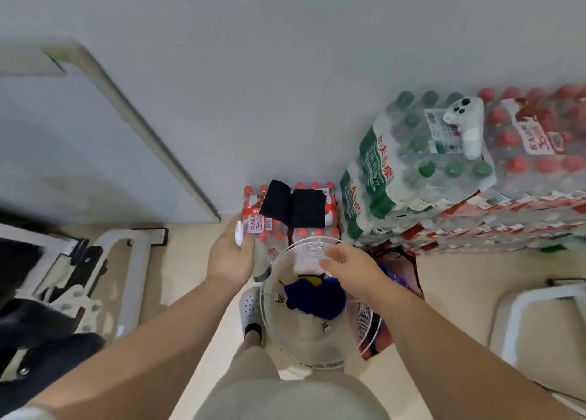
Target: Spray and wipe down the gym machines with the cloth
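Left grip [230, 258] is clenched round the spray bottle [260, 262], as I read it; right grip [348, 266] hangs slack, holding nothing, above the round mesh basket [298, 340]; blue cloth [314, 296] lies inside it, just below that hand.

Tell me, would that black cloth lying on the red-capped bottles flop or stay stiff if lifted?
Probably floppy: the black cloth sags into a crease where it lies across the pack of red-capped bottles. It likely weighs little, since it looks thin and flat. Rolling seems unlikely; it rests spread out.
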